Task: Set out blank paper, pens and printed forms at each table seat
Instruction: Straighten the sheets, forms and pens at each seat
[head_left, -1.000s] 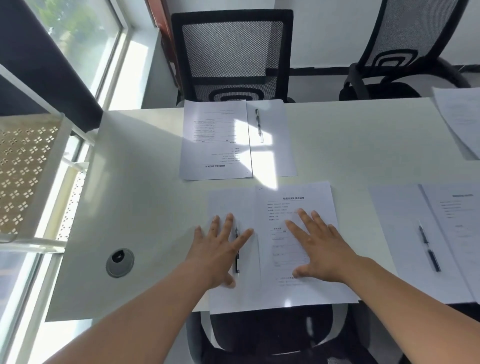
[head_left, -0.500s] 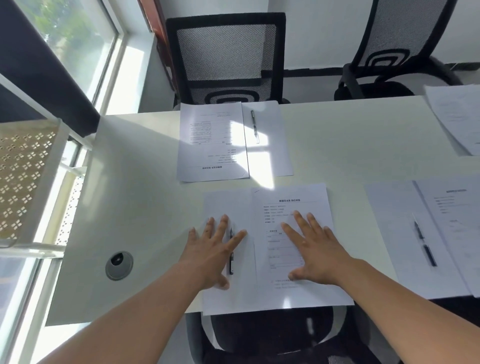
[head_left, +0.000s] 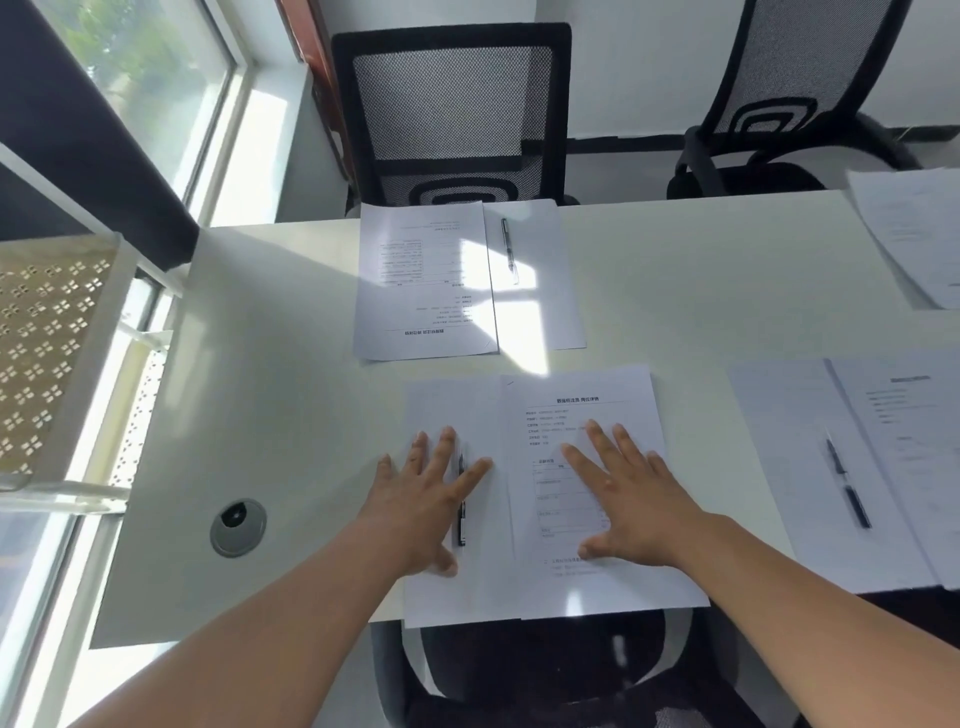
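1. At the tabletop's (head_left: 291, 415) near edge, my left hand (head_left: 423, 499) lies flat, fingers spread, grasping nothing, on the blank sheet (head_left: 447, 405) and partly over the pen (head_left: 461, 512).
2. My right hand (head_left: 631, 496), likewise released, presses the form (head_left: 587, 410).
3. Both sheets overhang the edge; I judge a careless lift could drag them off or roll the pen.
4. Nearby: a grommet (head_left: 238, 526) left, a set (head_left: 467, 275) opposite, another (head_left: 852, 467) right.
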